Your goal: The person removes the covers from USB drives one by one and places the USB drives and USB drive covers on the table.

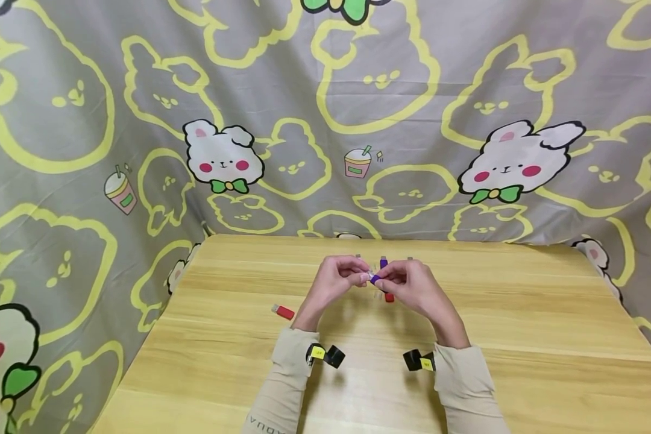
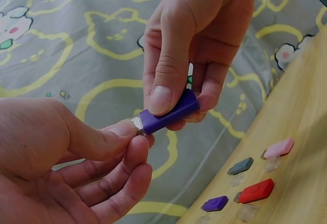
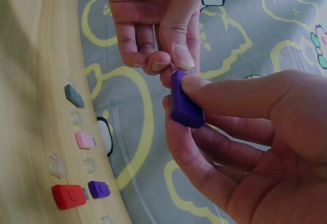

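Observation:
Both hands meet over the far part of the table around one purple USB stick (image 2: 173, 116). My right hand (image 1: 415, 288) pinches the purple body between thumb and fingers, as the right wrist view also shows. At the stick's other end, my left hand (image 1: 333, 280) pinches the clear cap (image 2: 137, 124) with thumb and index finger. The cap sits right at the connector end and is partly hidden by the left fingertips. The left hand's other fingers are loosely bent below.
On the wooden table (image 1: 211, 367) lie a grey USB stick (image 2: 240, 166), a pink one (image 2: 279, 148), a red one (image 2: 256, 191) and another purple one (image 2: 214, 203), with clear caps (image 3: 57, 166) beside them. A separate red USB stick (image 1: 284, 312) lies left. A patterned curtain (image 1: 282, 90) hangs behind.

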`<state>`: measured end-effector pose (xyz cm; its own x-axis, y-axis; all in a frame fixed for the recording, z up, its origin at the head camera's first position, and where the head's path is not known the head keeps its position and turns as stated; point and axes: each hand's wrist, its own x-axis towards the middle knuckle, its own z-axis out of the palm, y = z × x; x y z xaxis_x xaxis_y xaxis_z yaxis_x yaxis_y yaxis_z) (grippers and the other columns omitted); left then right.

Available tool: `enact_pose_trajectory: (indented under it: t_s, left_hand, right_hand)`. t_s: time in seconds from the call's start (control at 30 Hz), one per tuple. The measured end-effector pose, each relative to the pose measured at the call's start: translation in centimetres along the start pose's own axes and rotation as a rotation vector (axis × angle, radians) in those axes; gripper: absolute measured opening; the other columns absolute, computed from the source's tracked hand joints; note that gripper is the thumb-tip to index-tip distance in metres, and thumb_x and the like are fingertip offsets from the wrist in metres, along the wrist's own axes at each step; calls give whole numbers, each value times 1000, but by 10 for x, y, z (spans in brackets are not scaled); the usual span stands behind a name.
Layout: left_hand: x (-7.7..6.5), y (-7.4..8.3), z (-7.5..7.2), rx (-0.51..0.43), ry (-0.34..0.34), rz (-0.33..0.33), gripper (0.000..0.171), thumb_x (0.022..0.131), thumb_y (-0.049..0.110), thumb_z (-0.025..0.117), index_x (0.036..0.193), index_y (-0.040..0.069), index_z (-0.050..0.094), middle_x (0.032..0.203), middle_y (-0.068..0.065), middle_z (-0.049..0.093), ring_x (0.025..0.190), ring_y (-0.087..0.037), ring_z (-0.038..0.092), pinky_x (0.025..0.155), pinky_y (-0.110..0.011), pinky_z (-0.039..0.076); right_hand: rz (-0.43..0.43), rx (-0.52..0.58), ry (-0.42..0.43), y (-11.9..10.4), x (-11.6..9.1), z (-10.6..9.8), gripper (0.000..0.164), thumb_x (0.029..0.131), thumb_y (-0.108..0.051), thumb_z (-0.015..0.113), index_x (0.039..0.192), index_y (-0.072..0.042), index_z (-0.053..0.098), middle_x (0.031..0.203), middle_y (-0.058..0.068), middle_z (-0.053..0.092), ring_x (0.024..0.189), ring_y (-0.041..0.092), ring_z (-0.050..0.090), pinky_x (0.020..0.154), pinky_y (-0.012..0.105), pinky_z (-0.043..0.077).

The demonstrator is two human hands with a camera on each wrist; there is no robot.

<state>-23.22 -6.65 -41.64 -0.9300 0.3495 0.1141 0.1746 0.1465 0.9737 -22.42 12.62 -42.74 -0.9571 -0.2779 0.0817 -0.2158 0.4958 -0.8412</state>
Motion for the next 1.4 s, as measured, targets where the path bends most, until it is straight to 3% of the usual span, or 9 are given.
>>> enact_pose_trajectory:
  t_s: [0.2, 0.37, 0.5, 0.73, 0.8, 0.93, 1.07, 1.27, 1.4]
  left_hand:
    - [1, 0, 1, -13, 4, -13, 16, 83, -7, 67, 98, -13, 66, 94, -26, 65, 77, -39, 66, 71, -42, 56]
    - [1, -2, 1, -42, 12, -30, 15, 83, -8, 67, 97, -14, 66, 93, -27, 66, 75, -37, 66, 71, -41, 56]
    - [0, -3, -4, -33, 3, -44, 18, 85, -5, 66, 100, -14, 65, 98, -28, 65, 77, -37, 67, 74, -41, 56]
    - [-10, -4, -39, -65, 215, -42, 13, 82, -9, 67, 94, -14, 65, 89, -28, 66, 80, -47, 63, 72, -41, 57]
    - [-11, -4, -44, -72, 182, -48, 14, 84, -8, 66, 96, -14, 65, 91, -29, 66, 83, -49, 62, 74, -41, 56]
    - [-8, -4, -47, -84, 90, -37, 19, 86, -6, 63, 101, -18, 61, 96, -35, 62, 88, -52, 60, 78, -44, 55]
    - [-8, -7, -48, -70, 79, -56, 20, 86, -8, 63, 103, -19, 60, 98, -36, 61, 88, -54, 58, 78, -48, 54]
    - [-7, -16, -49, -21, 29, -69, 19, 87, -8, 62, 103, -17, 61, 99, -35, 62, 88, -53, 58, 80, -60, 48]
    - [-3, -35, -47, 41, 34, -82, 17, 86, -3, 65, 101, -12, 65, 94, -29, 65, 84, -46, 61, 76, -55, 52]
  right_hand:
    - [2, 8, -5, 1, 0, -1, 9, 85, -14, 73, 90, -7, 72, 80, 2, 69, 70, 17, 65, 62, 28, 52]
    - [18, 28, -8, 0, 0, 1, 8, 84, -13, 73, 89, -7, 72, 77, 2, 68, 71, 22, 66, 60, 28, 52]
    - [21, 26, -23, 0, -1, 0, 8, 84, -13, 73, 88, -6, 72, 77, 3, 68, 69, 18, 64, 60, 29, 52]
    - [147, 67, -23, 13, -10, -17, 12, 86, -11, 70, 95, -4, 69, 84, 9, 67, 70, 18, 61, 60, 30, 54]
    - [162, 100, -25, 15, -10, -21, 13, 86, -11, 70, 97, -3, 68, 86, 11, 67, 71, 20, 61, 59, 31, 55]
    - [92, 88, -37, 18, -7, -18, 21, 87, -11, 69, 107, -5, 67, 88, 10, 66, 72, 20, 61, 56, 31, 53]
    - [28, 66, 5, 19, 1, -5, 28, 88, -7, 67, 116, -9, 65, 93, 10, 65, 77, 21, 65, 60, 32, 54]
    - [71, 45, 134, 23, 16, 21, 20, 84, -8, 71, 104, -4, 68, 88, 11, 69, 76, 22, 68, 62, 29, 55]
    - [107, -13, 178, 29, 26, 38, 16, 81, -9, 75, 94, -5, 68, 79, 6, 68, 67, 17, 65, 54, 28, 52]
